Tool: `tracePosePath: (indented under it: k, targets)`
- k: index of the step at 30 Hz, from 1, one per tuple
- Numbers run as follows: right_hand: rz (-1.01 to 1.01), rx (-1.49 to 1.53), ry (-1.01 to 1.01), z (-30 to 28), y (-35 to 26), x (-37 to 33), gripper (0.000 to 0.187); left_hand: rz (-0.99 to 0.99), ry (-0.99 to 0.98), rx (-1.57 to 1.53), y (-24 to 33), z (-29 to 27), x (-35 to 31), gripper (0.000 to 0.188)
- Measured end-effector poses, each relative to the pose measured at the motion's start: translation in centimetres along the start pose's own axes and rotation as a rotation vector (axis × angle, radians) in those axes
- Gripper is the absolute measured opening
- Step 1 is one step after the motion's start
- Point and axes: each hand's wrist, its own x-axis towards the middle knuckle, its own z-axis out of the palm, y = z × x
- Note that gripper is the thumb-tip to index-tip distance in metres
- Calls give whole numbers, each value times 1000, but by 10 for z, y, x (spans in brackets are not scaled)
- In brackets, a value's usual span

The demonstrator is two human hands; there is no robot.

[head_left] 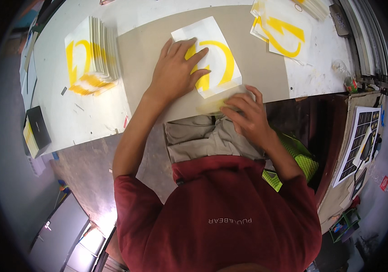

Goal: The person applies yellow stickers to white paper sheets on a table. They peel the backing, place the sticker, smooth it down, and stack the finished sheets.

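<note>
A white sheet (224, 54) with a bold yellow printed shape lies slanted on a grey-brown board. My left hand (178, 65) rests flat on its left side, fingers spread, pressing on the paper. By the sheet's near edge, my right hand (248, 113) is closed with curled fingers. Between its thumb and fingertips is a thin, pale yellow flat piece (211, 108), smeared by motion, so its kind is unclear. A whitish strip along the sheet's near edge looks folded up or bent.
The grey-brown board (142, 50) covers the middle of the white table (92, 122). At left stands a fanned stack of yellow-printed sheets (98, 50); more printed sheets (284, 36) lie far right. A black box (37, 129) sits at the left edge, a clear bottle (345, 75) at right.
</note>
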Motion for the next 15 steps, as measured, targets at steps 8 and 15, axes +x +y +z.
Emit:
tracePosePath:
  k: [8,15]
  targets:
    - [32,19,-26,-20,53,37,26,61,75,-214,-10,19,-3,59]
    - [58,109,-63,6,58,63,25,16,8,-286,-9,12,-2,68]
